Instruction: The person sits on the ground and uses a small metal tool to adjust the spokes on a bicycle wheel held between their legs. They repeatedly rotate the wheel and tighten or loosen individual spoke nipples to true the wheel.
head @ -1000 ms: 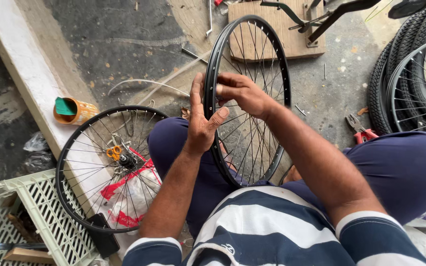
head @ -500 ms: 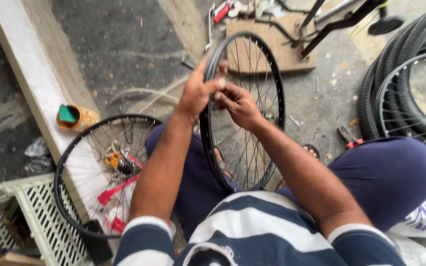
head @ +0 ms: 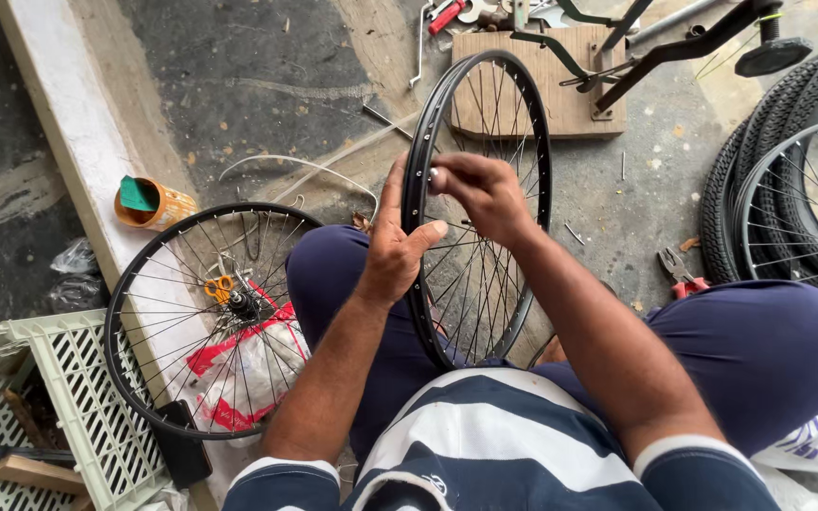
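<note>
We sit on the floor (head: 239,85) with a black wheel rim (head: 417,284) standing up between our knees. Our left hand (head: 395,251) is pressed flat against the left side of the rim, with the fingers stretched up along it and the thumb hooked across to the inside, so it holds the rim steady. Our right hand (head: 485,194) is up near the top part of the rim, and its fingers are pinched together on something very small and shiny right at the rim's inner edge; we cannot tell just what the small thing is. Thin silver spokes (head: 471,284) fan out inside the rim, under our right hand. To our left, a second black wheel (head: 144,274) lies flat on the floor, and under its spokes we see a white and red bag (head: 248,374) and a small orange tool (head: 220,287). Just past that wheel, an orange can with a green lid (head: 149,203) lies tipped on a pale concrete curb (head: 59,114). A pale plastic crate (head: 68,416) sits at our far left. To our right, red-handled pliers (head: 679,273) lie on the floor, and more wheels with black tyres (head: 731,203) lean at the right edge. Past the rim, a wooden board (head: 570,104) holds a dark metal bike part.
</note>
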